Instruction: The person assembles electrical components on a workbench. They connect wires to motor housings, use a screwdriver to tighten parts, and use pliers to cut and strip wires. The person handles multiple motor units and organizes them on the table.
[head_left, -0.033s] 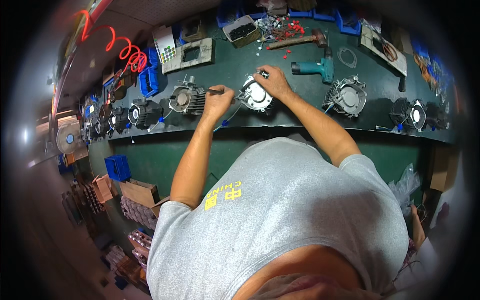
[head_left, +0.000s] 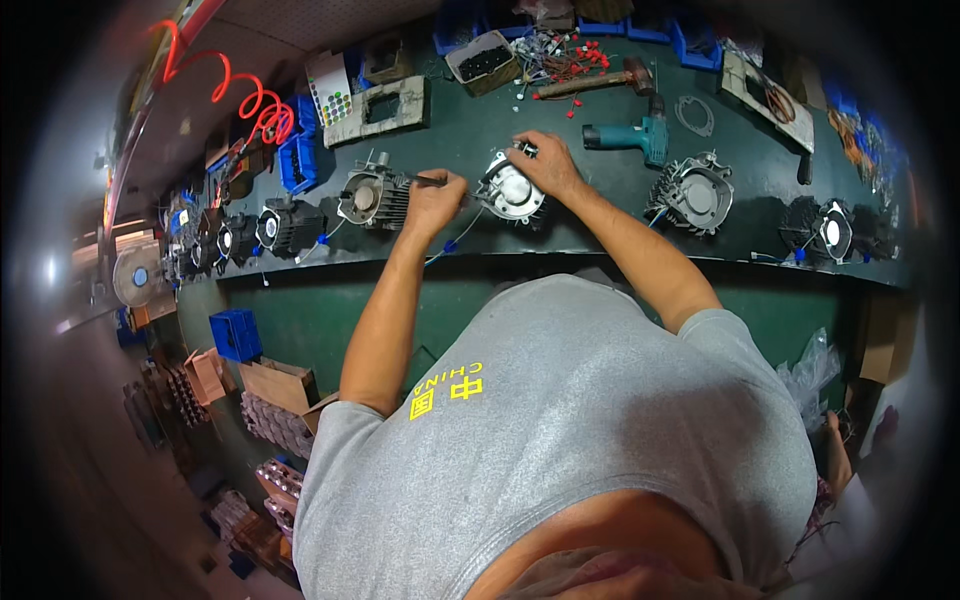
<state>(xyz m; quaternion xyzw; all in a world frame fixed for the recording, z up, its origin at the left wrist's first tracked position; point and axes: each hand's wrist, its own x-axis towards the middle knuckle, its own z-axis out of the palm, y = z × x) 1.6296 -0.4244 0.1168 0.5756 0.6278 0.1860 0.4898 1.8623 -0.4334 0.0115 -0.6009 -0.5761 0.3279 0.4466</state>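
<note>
Left hand closed round dark tool, type unclear; held presumably for close control. Right hand bent over far edge of housing, likely steadying it; whether it pinches anything, cannot tell. Housing lies between hands, silver face up, apparently for access. Drill right of right hand, seemingly parked within reach.

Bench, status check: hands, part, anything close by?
Left hand closed on dark slim tool; right hand at upper edge of round silver housing. Housing's round face showing. Teal drill lies to its right.
</note>
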